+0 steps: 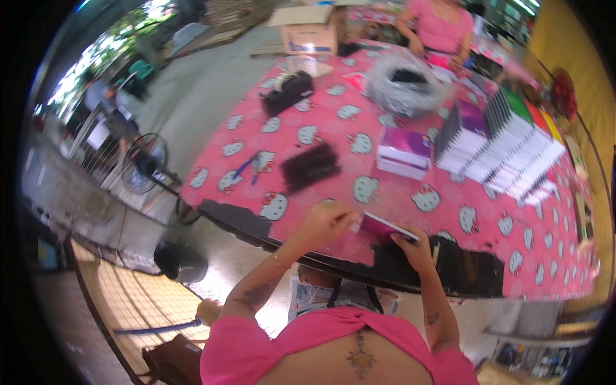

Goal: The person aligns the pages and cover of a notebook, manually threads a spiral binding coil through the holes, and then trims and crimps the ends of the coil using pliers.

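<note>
both hands clamp one flat purple booklet [385, 226] low in the frame's centre: left hand [327, 224] at its left end, right hand [412, 247] at its right, long axis running left-right.

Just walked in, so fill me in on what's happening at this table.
A person holds a small magenta booklet at the near edge of a pink cartoon-print tablecloth, the left hand at one end and the right hand at the other. Farther back lie a black bundle, a purple box, rows of stacked booklets and a tape dispenser. Another person in pink works at the far side.
</note>
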`<control>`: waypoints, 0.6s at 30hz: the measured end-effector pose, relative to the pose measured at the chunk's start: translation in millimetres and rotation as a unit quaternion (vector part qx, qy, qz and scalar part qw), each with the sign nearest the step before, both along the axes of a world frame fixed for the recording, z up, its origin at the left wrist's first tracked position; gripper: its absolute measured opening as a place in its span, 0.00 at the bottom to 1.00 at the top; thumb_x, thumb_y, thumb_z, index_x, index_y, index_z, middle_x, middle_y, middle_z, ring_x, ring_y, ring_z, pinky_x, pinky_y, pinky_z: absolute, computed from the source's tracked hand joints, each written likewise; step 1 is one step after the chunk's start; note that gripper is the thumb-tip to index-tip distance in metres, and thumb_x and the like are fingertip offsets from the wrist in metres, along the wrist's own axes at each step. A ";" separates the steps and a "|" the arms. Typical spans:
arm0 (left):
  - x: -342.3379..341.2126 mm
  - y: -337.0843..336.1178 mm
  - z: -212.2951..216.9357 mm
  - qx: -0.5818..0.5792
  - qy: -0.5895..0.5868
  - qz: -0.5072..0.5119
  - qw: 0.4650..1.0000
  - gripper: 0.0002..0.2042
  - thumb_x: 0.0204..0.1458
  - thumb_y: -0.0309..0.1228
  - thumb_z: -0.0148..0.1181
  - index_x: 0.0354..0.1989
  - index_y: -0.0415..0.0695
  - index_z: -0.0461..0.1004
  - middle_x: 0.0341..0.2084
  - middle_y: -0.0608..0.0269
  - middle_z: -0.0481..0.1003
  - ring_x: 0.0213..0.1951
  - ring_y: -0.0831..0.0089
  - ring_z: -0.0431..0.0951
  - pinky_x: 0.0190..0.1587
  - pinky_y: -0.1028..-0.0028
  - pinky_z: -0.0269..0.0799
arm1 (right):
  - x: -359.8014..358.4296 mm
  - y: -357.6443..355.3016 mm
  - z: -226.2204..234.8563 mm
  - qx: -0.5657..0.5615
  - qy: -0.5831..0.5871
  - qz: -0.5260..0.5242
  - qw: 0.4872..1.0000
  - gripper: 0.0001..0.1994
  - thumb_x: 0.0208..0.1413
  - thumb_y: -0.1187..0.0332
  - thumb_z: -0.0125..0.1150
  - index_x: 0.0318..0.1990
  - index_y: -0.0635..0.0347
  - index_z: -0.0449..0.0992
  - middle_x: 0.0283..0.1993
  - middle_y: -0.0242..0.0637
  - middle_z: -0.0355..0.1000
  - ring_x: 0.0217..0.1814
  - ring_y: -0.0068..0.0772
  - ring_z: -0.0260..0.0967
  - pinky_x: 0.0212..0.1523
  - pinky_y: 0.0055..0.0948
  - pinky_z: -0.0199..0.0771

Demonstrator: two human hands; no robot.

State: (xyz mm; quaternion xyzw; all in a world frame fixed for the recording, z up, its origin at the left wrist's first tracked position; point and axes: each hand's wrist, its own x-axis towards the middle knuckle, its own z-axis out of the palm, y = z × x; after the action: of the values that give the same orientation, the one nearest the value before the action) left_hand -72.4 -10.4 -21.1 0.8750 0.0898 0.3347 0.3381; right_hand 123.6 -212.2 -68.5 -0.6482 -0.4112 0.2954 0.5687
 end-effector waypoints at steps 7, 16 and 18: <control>4.5 -1.7 -8.6 0.025 0.007 0.034 0.999 0.10 0.56 0.37 0.63 0.32 0.42 0.79 0.26 0.56 0.76 0.31 0.55 0.78 0.35 0.60 0.71 | 0.1 -7.3 -1.8 0.009 0.012 -0.015 1.000 0.14 0.56 0.75 0.66 0.50 0.66 0.80 0.41 0.30 0.77 0.44 0.22 0.70 0.49 0.25 0.69; 1.3 0.2 -0.5 0.016 0.035 -0.022 0.999 0.10 0.57 0.38 0.60 0.42 0.46 0.76 0.33 0.57 0.72 0.33 0.55 0.76 0.37 0.60 0.71 | -2.0 -6.2 1.4 0.014 0.005 -0.001 1.000 0.13 0.55 0.77 0.65 0.49 0.65 0.80 0.40 0.29 0.76 0.45 0.22 0.70 0.51 0.25 0.67; 4.4 1.7 0.9 0.093 0.047 -0.056 0.993 0.11 0.56 0.37 0.62 0.44 0.46 0.74 0.33 0.59 0.71 0.35 0.55 0.75 0.37 0.60 0.70 | -5.9 -6.7 9.6 0.010 -0.001 0.006 1.000 0.13 0.54 0.77 0.65 0.48 0.65 0.80 0.40 0.29 0.76 0.45 0.22 0.70 0.51 0.24 0.67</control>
State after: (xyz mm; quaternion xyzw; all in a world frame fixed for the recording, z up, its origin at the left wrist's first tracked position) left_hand -68.0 -8.7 -20.2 0.9211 0.0252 0.2804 0.2689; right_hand 117.7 -218.9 -58.9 -0.6405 -0.4185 0.2938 0.5730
